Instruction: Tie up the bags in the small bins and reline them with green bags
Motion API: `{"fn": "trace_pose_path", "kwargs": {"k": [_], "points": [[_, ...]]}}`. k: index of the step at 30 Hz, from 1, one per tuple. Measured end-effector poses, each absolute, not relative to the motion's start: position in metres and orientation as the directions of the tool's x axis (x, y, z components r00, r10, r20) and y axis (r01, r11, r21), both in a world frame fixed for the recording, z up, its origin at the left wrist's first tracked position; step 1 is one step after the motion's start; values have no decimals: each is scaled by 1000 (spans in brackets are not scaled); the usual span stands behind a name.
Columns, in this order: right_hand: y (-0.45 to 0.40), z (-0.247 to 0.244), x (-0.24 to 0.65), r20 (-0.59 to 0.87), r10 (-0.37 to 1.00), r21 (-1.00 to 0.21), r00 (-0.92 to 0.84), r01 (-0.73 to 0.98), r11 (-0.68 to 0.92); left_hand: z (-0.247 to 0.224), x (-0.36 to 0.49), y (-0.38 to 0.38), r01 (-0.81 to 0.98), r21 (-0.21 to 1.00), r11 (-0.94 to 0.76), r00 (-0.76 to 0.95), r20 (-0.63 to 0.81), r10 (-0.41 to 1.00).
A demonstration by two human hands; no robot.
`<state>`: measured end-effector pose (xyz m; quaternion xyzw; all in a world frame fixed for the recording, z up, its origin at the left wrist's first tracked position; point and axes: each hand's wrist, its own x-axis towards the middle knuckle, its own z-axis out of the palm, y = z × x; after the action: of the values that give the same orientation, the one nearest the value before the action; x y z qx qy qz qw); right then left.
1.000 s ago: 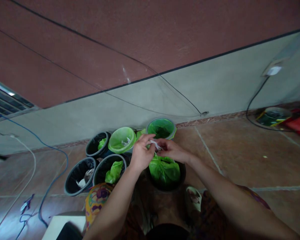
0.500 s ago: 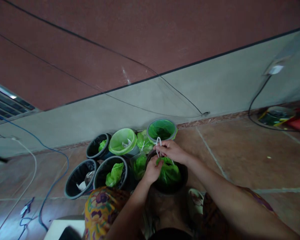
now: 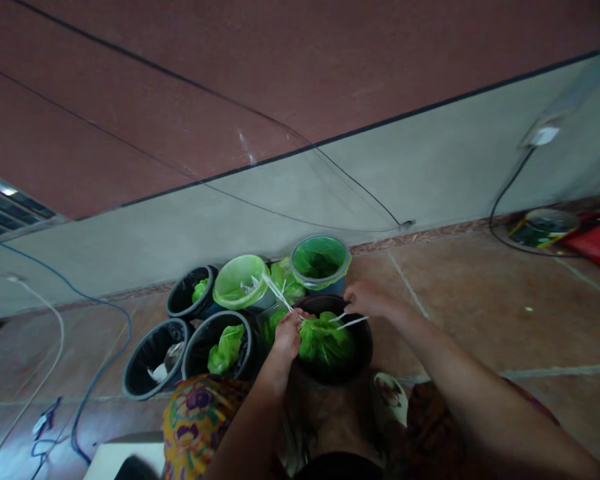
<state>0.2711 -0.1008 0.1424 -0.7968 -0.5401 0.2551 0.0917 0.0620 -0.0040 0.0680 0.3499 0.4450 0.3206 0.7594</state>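
Note:
A green plastic bag sits inside a dark round bin between my knees. Above the bin's left side, my left hand is closed on white drawstrings, whose ends stick up past the fingers. Over the right rim, my right hand is closed beside another white string that runs from the bag. Its fingertips are small and partly hidden. Behind stands a bin lined with green plastic.
To the left stand a pale green-lined bin and several black-lined bins, one holding a green bag. A blue cable lies on the tiles. A red object is by the wall at right.
My hands have moved apart, left hand to the left and right hand to the right. The white strings, a loop between both hands before, are now spread to either side.

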Motion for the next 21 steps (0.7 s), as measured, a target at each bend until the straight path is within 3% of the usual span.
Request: {"fn": "trace_pose_path", "kwargs": {"k": [4, 7, 12, 15, 21], "points": [[-114, 144, 254, -571, 812, -276, 120, 903, -328, 67, 59, 3, -179, 796, 579, 394, -481, 783], [-118, 150, 236, -656, 755, -328, 4, 900, -289, 70, 58, 4, -84, 849, 521, 426, -443, 789], [-109, 157, 224, -318, 932, -666, -172, 741, -90, 77, 65, -6, 197, 948, 250, 584, -318, 747], [-102, 153, 223, -266, 949, -719, -171, 690, -77, 76, 74, -13, 305, 948, 95, 696, -290, 657], [-95, 145, 219, -244, 962, -742, -124, 662, -103, 63, 76, -27, 290, 956, -36, 860, -244, 448]]}}
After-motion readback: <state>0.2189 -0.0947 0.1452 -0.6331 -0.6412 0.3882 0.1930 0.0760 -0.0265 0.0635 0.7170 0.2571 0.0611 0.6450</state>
